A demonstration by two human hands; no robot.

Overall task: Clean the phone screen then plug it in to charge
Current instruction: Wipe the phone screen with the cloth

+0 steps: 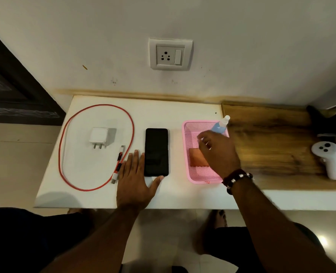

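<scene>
Beside the flat black phone my left hand lies spread; my right hand hovers, fingers loose, over the pink mesh basket

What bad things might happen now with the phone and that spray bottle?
The spray bottle leans on the pink basket rim; the right hand reaching over it might tip it out. Spraying a lot onto the phone may let liquid run into its openings before charging. The red cable ends lie beside the left hand, so drips might wet the plugs.
</scene>
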